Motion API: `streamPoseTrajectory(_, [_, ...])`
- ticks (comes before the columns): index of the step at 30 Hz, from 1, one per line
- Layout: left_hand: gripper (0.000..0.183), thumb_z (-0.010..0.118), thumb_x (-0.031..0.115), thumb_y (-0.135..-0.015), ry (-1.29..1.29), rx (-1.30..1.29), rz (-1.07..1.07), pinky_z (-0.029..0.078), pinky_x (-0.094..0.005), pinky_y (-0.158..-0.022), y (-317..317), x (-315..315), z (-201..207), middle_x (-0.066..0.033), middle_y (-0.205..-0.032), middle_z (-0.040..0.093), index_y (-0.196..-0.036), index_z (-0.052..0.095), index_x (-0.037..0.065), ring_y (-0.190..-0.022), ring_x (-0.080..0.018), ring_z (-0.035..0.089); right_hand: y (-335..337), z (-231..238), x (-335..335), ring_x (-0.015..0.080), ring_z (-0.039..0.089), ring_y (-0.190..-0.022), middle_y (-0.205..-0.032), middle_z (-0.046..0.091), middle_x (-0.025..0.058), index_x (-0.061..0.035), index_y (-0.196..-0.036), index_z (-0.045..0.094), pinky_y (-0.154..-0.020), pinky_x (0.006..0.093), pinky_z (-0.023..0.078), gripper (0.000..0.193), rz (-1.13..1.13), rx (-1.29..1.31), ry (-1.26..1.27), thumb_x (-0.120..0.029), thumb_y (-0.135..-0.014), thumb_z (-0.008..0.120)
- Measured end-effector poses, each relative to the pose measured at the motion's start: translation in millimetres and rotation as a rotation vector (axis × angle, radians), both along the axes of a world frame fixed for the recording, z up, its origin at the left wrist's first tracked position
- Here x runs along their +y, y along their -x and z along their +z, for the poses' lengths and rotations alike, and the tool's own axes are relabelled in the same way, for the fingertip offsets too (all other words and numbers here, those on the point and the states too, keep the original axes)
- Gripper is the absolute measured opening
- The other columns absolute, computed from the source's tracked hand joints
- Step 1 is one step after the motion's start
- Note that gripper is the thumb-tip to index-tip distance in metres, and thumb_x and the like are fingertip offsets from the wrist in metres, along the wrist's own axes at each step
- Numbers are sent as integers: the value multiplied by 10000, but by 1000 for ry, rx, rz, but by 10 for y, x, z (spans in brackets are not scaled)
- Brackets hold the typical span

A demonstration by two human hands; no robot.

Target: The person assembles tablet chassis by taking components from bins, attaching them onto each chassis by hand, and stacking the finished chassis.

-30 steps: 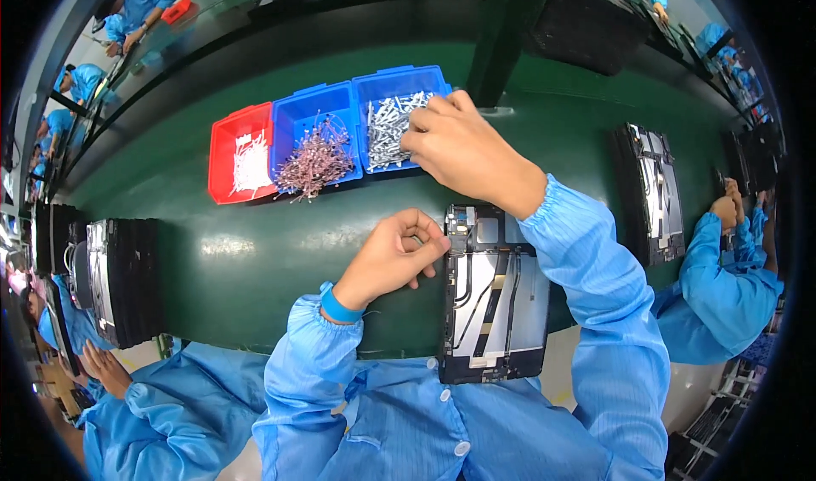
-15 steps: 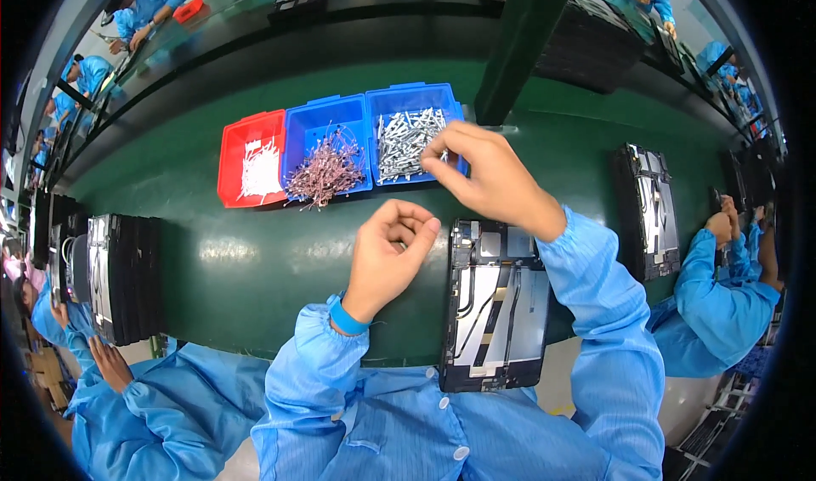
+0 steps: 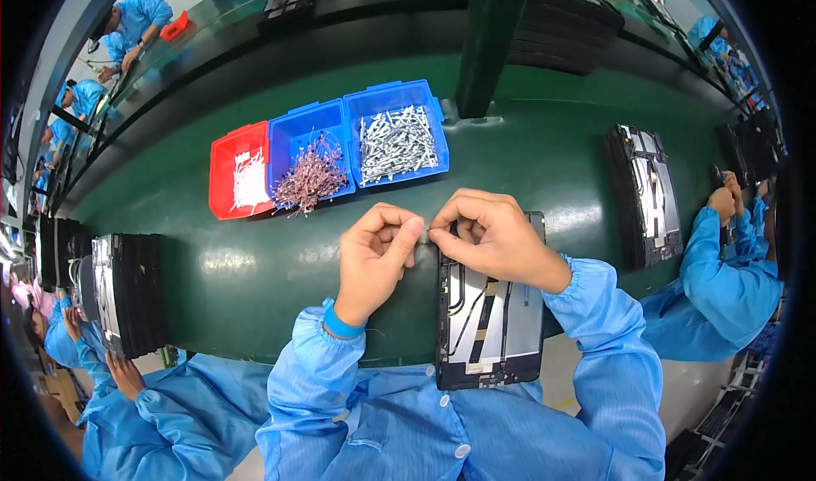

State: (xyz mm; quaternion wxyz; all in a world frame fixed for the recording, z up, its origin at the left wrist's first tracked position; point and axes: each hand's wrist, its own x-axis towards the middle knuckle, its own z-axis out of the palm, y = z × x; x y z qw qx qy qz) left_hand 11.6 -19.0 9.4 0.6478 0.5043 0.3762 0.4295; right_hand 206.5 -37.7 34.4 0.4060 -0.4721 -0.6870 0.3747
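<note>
My left hand point(image 3: 380, 247), with a blue band at its wrist, is closed, thumb pressed to the curled forefinger. Close beside it, my right hand point(image 3: 500, 236) pinches a small silver-grey piece point(image 3: 423, 236) at the fingertips. That piece lies between the two hands; its exact shape is too small to tell. What the left fingers hold is hidden. Under the right hand rests an open tablet-like screen assembly point(image 3: 520, 328), black-framed, with pale panels and dark cables. Its upper part is partly covered by that hand.
Ahead stand a blue bin point(image 3: 350, 100) of silver pieces, a blue bin point(image 3: 274, 129) of pinkish wired parts and a red bin point(image 3: 218, 171) of white strips. Stacked assemblies stand left point(image 3: 136, 294) and right point(image 3: 648, 194). A green post point(image 3: 489, 48) rises behind; co-workers sit both sides.
My right hand has come from the silver-piece bin down to my left hand, and a small silver-grey piece now shows between them. The whole view has shifted slightly.
</note>
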Motion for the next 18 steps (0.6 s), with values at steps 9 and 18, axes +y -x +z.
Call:
streamPoseTrajectory(9, [178,610,212,-982,477,-317,-241,314,-196,-407,139,106,-36,-18,-795,576,-965,624,35,-559,-58,473,27,-20,-38,104,553,-612,-870,622,44,-19,-891,671,-526,255,441,77,33,-22,-203,-53,-842,719])
streamPoseTrajectory(18, [159,606,185,-1000,-573,226,855,267,-192,-397,610,408,170,19,-592,528,-1012,664,38,-454,-24,420,-272,67,-266,38,577,-712,-917,618,44,2,-930,653,-557,191,450,52,-181,288,-174,28,-889,671])
